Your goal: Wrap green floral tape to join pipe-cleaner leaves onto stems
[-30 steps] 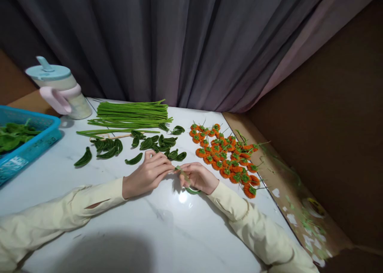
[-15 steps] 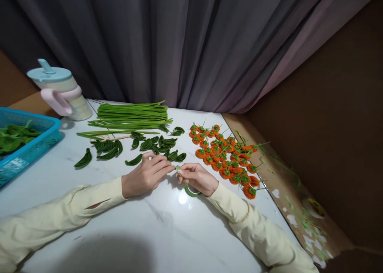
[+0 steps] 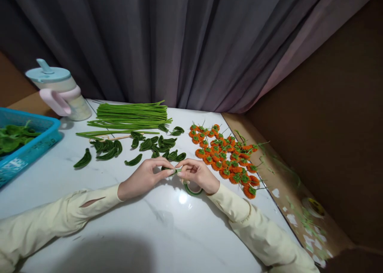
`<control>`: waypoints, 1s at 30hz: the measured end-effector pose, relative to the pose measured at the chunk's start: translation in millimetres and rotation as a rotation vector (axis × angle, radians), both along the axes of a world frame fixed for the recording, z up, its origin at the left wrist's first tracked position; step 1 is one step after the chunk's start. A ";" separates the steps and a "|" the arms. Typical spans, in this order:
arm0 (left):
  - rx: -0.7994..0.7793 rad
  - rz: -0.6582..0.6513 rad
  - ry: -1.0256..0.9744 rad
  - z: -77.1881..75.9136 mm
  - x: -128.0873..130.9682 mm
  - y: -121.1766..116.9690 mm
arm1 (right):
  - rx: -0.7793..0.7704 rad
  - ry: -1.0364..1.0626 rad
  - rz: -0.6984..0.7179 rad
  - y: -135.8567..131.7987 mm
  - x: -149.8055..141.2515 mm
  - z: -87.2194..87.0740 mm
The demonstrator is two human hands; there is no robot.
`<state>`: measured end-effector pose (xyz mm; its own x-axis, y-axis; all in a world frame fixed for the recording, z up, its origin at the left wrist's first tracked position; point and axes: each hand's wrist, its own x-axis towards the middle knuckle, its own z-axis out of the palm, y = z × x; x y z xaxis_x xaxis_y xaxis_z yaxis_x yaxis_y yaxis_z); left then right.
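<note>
My left hand pinches a dark green pipe-cleaner leaf, mostly hidden behind the fingers. Against its tip, my right hand is closed on a strip of pale green tape. A roll of green tape shows just below the right hand; its upper part is covered by the fingers. Beyond both hands lie several more dark green leaves, curved and ribbed. To the right of the right hand spreads a group of small orange pumpkin-like pieces with green tops and thin wire stems.
Green pipe-cleaner stems lie in a bundle at the back of the white table. At left stand a blue basket of green pieces and a tumbler with a pink handle. Scraps and another roll lie beyond the right edge.
My left hand has turned, its fingers now arched in a pinch, and the dark leaf shows between them. The right fingers have shifted at the tape; more of the roll is visible.
</note>
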<state>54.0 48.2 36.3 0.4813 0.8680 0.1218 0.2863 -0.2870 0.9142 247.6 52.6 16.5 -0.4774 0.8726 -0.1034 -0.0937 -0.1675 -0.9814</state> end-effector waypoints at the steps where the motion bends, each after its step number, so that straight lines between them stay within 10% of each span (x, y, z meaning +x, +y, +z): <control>1: -0.069 -0.004 -0.017 0.8 0.2 -0.1 | 0.034 -0.013 0.007 0.0 0.6 0.7; 16: -0.400 -0.162 -0.046 5.9 2.1 4.0 | 0.698 -0.439 0.000 -8.8 9.1 2.7; 25: -0.316 -0.154 -0.030 4.8 1.3 6.8 | 0.549 -0.436 -0.080 -17.6 5.2 3.2; 30: -0.189 -0.171 0.029 2.7 1.7 2.6 | 0.202 -0.244 0.036 -14.3 5.4 3.0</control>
